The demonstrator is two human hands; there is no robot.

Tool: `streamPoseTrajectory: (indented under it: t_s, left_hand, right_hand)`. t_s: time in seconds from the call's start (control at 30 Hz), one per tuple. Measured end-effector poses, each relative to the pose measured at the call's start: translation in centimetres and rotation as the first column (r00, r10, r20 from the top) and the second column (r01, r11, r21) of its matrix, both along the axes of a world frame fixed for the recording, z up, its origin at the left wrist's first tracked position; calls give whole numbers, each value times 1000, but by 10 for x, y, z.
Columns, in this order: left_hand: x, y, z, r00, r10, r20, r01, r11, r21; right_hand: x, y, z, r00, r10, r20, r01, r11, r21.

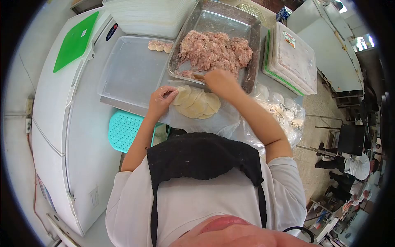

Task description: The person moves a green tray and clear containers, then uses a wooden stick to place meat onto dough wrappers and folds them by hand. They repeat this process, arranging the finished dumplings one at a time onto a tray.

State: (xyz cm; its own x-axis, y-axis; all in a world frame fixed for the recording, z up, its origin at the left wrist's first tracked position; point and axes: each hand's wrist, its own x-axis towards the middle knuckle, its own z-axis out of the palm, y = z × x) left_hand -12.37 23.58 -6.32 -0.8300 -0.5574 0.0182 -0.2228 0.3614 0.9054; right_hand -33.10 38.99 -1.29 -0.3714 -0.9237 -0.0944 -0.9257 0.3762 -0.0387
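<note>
My left hand (163, 100) is closed, with thumb and fingertips pinching the left edge of a round, pale dumpling wrapper (181, 95). Several more wrappers (199, 106) lie overlapped beside it on a sheet of clear plastic. My right hand (222, 84) grips a small wooden spatula (199, 77), its tip at the near edge of the ground meat filling (214, 51). That pink filling is heaped in a deep metal tray (254, 70). Three filled dumplings (160, 46) sit in a row at the far right corner of a translucent plastic tray (131, 68).
Stacked translucent containers (148, 18) stand at the back left. Lidded boxes (294, 57) are right of the metal tray, and bagged round pale pieces (284, 109) lie nearer. A turquoise basket (127, 131) is below the table edge. Other people (356, 166) are far right.
</note>
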Motion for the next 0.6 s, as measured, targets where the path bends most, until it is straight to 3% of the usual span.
streamPoseTrajectory:
  t_s: [0.03,0.07,0.1,0.13,0.17,0.2,0.23,0.27,0.3,0.33,0.4,0.43,0.47,0.5,0.53,0.57,0.6]
  left_hand:
    - [0,-3,0,1000,-1,-1,1,1000,0]
    - [-1,-8,-1,998,9,-59,2,984,178]
    - [-2,-12,-2,993,27,-114,15,937,349]
    - [-4,-14,2,993,22,-115,19,937,349]
    - [-6,-14,6,978,80,-191,58,779,625]
    - [-8,-16,11,957,158,-244,123,541,832]
    - [-8,-20,14,957,150,-248,131,538,833]
    - [-8,-24,18,982,52,-183,108,638,763]
    - [-10,-27,21,994,-37,-106,99,728,678]
    - [-16,-30,23,993,-47,-110,110,724,681]
    - [-38,-34,28,959,178,-222,103,510,854]
    - [-51,-36,32,961,163,-223,112,507,855]
    - [-65,-38,39,951,182,-249,160,402,902]
    - [-78,-37,47,940,203,-273,208,291,934]
    - [-89,-34,58,942,188,-277,218,285,933]
    - [-99,-30,72,911,197,-362,324,201,924]
    - [-107,-30,78,872,214,-440,425,115,898]
  right_hand:
    - [17,-5,1,1000,28,14,-27,995,-94]
    - [25,-8,2,998,55,24,-50,981,-188]
    - [21,-9,-3,998,51,21,-46,981,-189]
    - [15,-8,-11,997,79,27,-72,978,-194]
    - [10,-6,-18,994,105,36,-95,975,-199]
    - [8,-2,-9,995,97,34,-88,976,-198]
    - [6,3,6,947,2,321,67,976,-205]
    - [4,8,16,811,-84,579,220,961,-169]
    - [3,13,18,814,-95,573,229,959,-166]
    - [4,17,19,786,-94,611,307,918,-253]
    - [8,22,26,757,-98,646,395,856,-333]
    - [11,22,37,673,-182,717,504,822,-265]
    - [14,23,44,576,-260,775,603,775,-189]
    - [17,22,41,575,-272,772,616,765,-189]
    - [19,18,32,667,-115,736,566,720,-401]
    - [20,15,24,753,34,658,491,636,-595]
    - [23,12,18,756,21,654,499,629,-596]
